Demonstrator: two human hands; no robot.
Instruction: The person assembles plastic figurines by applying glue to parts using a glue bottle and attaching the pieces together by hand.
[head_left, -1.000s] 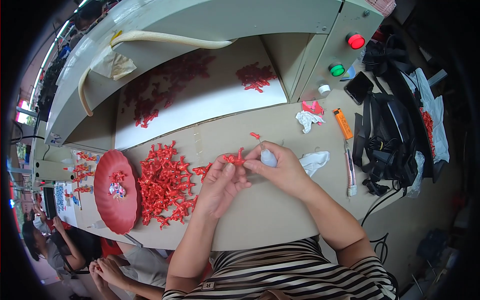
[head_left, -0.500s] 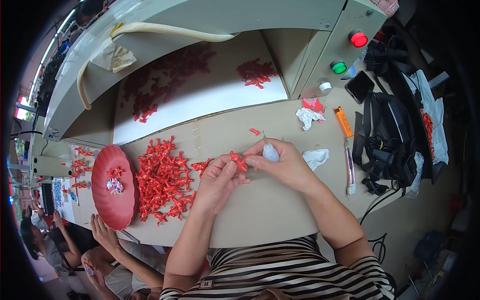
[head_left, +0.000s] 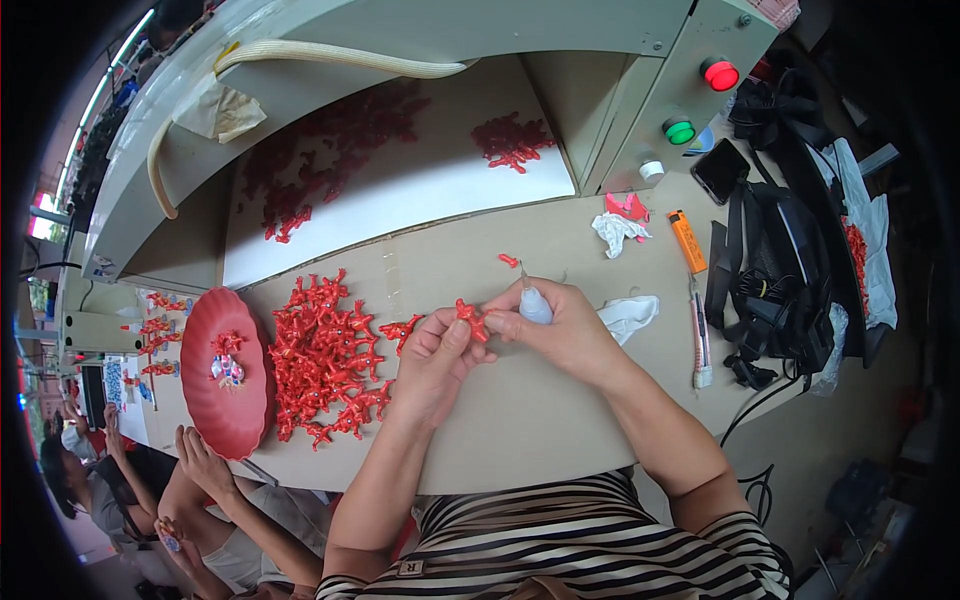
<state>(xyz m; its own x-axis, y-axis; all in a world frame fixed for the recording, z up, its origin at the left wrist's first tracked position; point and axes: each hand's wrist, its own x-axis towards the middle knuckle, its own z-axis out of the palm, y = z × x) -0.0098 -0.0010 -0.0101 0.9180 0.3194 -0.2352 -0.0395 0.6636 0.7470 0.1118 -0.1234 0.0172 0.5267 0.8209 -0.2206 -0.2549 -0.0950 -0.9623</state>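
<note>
Between my two hands is a small red figurine with short limbs. My left hand pinches it between thumb and fingers. My right hand presses its thumb and forefinger against the figurine's right side and also keeps a small white glue bottle with a thin needle tip, pointing away from me. Beyond the needle lies a loose small red piece on the table. Left of my left hand, a single red figurine lies beside a big pile of red figurines.
A red scalloped dish holds a few figures at left; a co-worker's hand is near it. Ahead is a grey machine housing over a white board with red parts. Tissues, an orange box cutter and a black bag lie right.
Both hands have shifted very slightly left with the red figurine, which is now turned more upright. The glue bottle has moved slightly left with my right hand.
</note>
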